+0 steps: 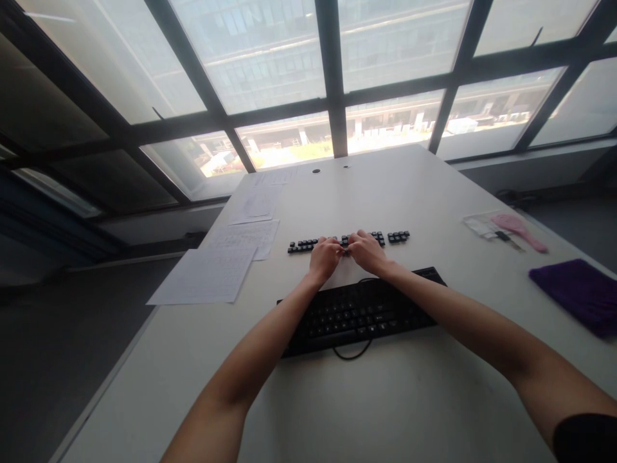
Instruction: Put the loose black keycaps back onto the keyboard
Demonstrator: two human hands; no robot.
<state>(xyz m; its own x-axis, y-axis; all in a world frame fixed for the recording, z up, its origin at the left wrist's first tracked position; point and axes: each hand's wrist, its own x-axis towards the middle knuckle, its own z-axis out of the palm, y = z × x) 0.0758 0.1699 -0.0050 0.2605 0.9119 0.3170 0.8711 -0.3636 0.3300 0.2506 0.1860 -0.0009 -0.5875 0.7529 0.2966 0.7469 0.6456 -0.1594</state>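
Observation:
Both hands meet at a row of loose black keycaps (303,245) laid out on the white table. My left hand (326,258) is closed, its fingertips pinched near the middle of the row. Right beside it, my right hand (365,251) is closed too, with its fingertips almost touching the left ones. A tiny dark thing shows between the fingertips, too small to name. A short group of keycaps (398,236) sits apart at the row's right end. Below the hands lies a black keyboard (344,316), partly covered by my forearms, with a loop of its cable (351,357) at the front edge.
Sheets of paper (205,275) lie along the table's left side. At the right are a pink brush-like object (518,230), a clear plastic bag (479,225), a small black-handled tool (504,238) and a folded purple cloth (578,292). Windows (332,71) stand behind the table (385,186).

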